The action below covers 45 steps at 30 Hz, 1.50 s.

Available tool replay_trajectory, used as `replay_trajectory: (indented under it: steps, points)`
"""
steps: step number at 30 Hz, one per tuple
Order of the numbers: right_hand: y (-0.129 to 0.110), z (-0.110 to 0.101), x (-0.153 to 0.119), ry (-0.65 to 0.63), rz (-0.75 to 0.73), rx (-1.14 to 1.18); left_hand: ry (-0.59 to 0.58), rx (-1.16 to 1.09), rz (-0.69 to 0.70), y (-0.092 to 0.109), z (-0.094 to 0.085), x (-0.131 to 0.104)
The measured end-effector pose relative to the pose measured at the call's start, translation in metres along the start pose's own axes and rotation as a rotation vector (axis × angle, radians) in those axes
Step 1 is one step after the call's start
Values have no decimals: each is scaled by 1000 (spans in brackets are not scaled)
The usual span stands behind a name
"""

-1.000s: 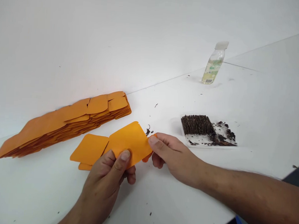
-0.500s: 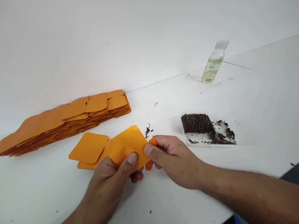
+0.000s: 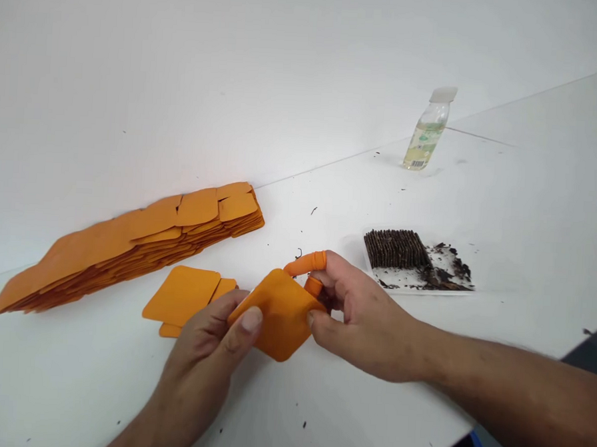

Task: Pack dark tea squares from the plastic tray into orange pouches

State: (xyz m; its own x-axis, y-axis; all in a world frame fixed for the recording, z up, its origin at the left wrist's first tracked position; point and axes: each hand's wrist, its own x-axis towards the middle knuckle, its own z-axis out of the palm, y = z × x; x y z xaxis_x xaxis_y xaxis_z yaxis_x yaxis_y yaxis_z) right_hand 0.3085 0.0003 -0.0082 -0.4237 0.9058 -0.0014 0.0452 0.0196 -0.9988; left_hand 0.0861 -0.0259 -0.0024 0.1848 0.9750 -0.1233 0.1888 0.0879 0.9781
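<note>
An orange packet [image 3: 281,319] with rounded corners is held in the air between both hands. My left hand [image 3: 211,359] grips its left side, thumb on top. My right hand [image 3: 363,320] pinches its right corner; orange covers sit on two of its fingers, and the index finger reaches along the packet's upper edge. Several loose orange packets [image 3: 182,294] lie on the table just left of my left hand. Behind them runs a long row of overlapping orange packets [image 3: 158,226].
A shallow white tray [image 3: 425,292] with dark thin sticks [image 3: 396,248] in a row and dark crumbs is at the right. A clear bottle [image 3: 427,137] with a white cap and pale yellow liquid stands farther back. Dark bits dot the white table [image 3: 330,198].
The held packet has turned and tilted. My right index finger has lifted and stretched over its upper edge, and my left hand has shifted slightly left.
</note>
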Motion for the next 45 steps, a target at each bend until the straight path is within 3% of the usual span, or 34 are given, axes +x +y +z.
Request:
replay_trajectory:
  steps: [5, 10, 12, 16, 18, 22, 26, 28, 31, 34, 36, 38, 41, 45]
  points:
    - [-5, -6, 0, 60, 12, 49, -85, 310, 36, -2, -11, -2]
    - [-3, -5, 1, 76, 14, 106, -36, 433, 112, -7, -6, -6]
    - [-2, -3, 0, 129, 12, 68, 49, 548, 232, -7, -2, -7]
    - [-3, -1, -3, 176, 46, 94, 281, 883, 653, -5, 7, -8]
    - [-5, -1, -6, 106, 81, 145, 274, 985, 785, -5, 11, -8]
    - [-10, 2, -11, -27, 151, 180, 219, 1112, 860, -7, 14, -6]
    - [-6, 5, -8, -23, 233, 267, 218, 1137, 966, -13, 15, -7]
    - [-2, 4, -5, 53, 196, 280, 294, 1041, 892, -16, 16, -10]
    - [1, 2, -3, 139, 103, 259, 429, 665, 501, -18, 17, -14]
    - [-2, -2, -2, 150, 77, 207, 301, 71, 62, -12, 20, -10]
    - [-6, -4, -1, 143, 77, 172, 186, -222, -138, -7, 23, -4]
    - [-9, -6, 0, 145, 71, 180, 177, -373, -226, -3, 27, 0]
    - [-11, -7, 0, 151, 62, 224, 149, -464, -214, -1, 28, 2]
    - [-8, -8, -3, 68, 101, 192, -115, -355, -211, -5, 25, -3]
